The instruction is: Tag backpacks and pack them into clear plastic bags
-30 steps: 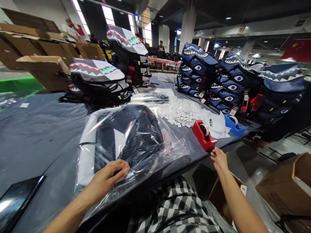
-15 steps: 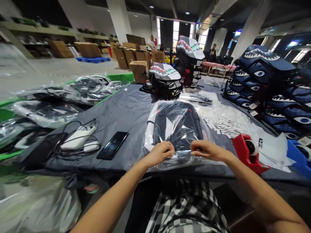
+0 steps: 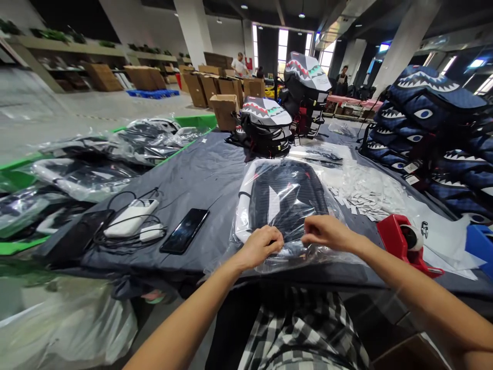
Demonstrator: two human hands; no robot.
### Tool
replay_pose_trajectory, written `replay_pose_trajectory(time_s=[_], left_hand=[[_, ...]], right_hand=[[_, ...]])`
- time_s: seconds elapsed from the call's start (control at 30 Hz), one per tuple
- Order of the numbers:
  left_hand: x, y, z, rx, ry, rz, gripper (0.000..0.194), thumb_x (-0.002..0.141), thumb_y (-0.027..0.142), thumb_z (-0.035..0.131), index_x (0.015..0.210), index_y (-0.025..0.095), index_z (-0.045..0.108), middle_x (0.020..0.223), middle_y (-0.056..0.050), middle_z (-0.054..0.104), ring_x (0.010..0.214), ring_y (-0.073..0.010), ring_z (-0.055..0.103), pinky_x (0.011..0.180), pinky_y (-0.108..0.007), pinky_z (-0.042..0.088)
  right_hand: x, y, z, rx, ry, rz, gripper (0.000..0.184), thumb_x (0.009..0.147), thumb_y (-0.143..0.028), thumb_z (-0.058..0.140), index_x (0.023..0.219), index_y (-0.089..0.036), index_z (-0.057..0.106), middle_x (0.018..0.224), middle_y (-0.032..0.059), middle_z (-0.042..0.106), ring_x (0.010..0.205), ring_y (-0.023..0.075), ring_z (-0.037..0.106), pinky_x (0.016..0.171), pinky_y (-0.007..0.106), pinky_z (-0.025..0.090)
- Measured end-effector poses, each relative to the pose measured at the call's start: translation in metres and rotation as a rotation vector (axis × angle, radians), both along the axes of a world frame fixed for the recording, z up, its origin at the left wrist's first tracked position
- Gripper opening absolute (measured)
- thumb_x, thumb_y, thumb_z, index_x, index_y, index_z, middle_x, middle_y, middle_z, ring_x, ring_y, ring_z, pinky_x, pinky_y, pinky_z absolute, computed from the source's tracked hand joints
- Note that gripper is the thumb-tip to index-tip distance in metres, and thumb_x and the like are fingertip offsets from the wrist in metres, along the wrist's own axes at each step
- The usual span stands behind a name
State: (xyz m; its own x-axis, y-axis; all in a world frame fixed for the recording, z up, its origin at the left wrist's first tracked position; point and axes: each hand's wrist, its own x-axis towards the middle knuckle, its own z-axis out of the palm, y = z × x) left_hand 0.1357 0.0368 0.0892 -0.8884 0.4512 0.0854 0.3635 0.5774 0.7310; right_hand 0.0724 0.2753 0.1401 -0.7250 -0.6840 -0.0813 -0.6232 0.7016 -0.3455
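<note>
A dark backpack sealed in a clear plastic bag (image 3: 283, 200) lies on the grey table (image 3: 208, 169) right in front of me. My left hand (image 3: 260, 246) is closed, pinching the folded near edge of the bag. My right hand (image 3: 325, 232) is closed too, pressing on the same fold a little to the right; whether it holds a bit of tape I cannot make out. A red tape dispenser (image 3: 404, 244) stands just right of my right forearm.
A phone (image 3: 185, 230), a power bank with cables (image 3: 131, 218) and bagged backpacks (image 3: 88, 174) lie at the left. Grey shark backpacks (image 3: 267, 123) stand behind, blue ones (image 3: 427, 118) at right. Paper tags (image 3: 365, 190) are scattered. Cardboard boxes and people are far back.
My right hand came from the red tape dispenser over to the bag's fold beside my left hand. My view swung left. Since half a second ago both hands have hardly moved.
</note>
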Motion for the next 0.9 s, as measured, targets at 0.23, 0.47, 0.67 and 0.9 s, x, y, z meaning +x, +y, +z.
replay_pose_trajectory(time_s=[0.23, 0.47, 0.67, 0.9], left_hand=[[0.016, -0.014, -0.004, 0.074, 0.015, 0.017, 0.023, 0.095, 0.034, 0.053, 0.081, 0.023, 0.067, 0.111, -0.003, 0.071, 0.118, -0.0227, 0.054, 0.108, -0.040, 0.035], [0.048, -0.069, -0.019, -0.101, 0.125, 0.255, 0.020, 0.094, 0.039, 0.059, 0.083, 0.024, 0.067, 0.128, -0.004, 0.065, 0.139, -0.0301, 0.037, 0.116, -0.056, 0.022], [0.037, -0.068, -0.029, -0.099, 0.149, 0.303, 0.024, 0.096, 0.033, 0.050, 0.083, 0.021, 0.068, 0.118, -0.007, 0.066, 0.114, -0.0237, 0.058, 0.109, -0.048, 0.036], [0.031, -0.068, -0.021, -0.083, 0.160, 0.262, 0.033, 0.094, 0.043, 0.045, 0.081, 0.022, 0.067, 0.111, -0.008, 0.068, 0.106, -0.0223, 0.062, 0.100, -0.039, 0.047]], right_hand=[[0.006, -0.010, -0.024, 0.077, -0.029, 0.216, 0.046, 0.065, -0.053, 0.088, 0.079, -0.020, 0.059, 0.078, -0.0006, 0.062, 0.073, 0.0167, 0.052, 0.061, 0.025, 0.026], [-0.005, -0.007, -0.034, -0.007, -0.099, 0.246, 0.049, 0.063, -0.056, 0.088, 0.074, -0.020, 0.056, 0.071, -0.0038, 0.059, 0.068, 0.0144, 0.051, 0.065, 0.025, 0.028], [0.044, 0.029, -0.034, -0.403, 0.130, 0.062, 0.037, 0.084, -0.059, 0.070, 0.087, -0.022, 0.062, 0.088, 0.0044, 0.066, 0.084, 0.0213, 0.058, 0.079, 0.034, 0.041], [0.099, 0.189, -0.026, -0.447, 0.468, -1.067, 0.055, 0.076, -0.078, 0.054, 0.077, -0.024, 0.062, 0.074, 0.0103, 0.065, 0.064, 0.0245, 0.057, 0.063, 0.039, 0.042]])
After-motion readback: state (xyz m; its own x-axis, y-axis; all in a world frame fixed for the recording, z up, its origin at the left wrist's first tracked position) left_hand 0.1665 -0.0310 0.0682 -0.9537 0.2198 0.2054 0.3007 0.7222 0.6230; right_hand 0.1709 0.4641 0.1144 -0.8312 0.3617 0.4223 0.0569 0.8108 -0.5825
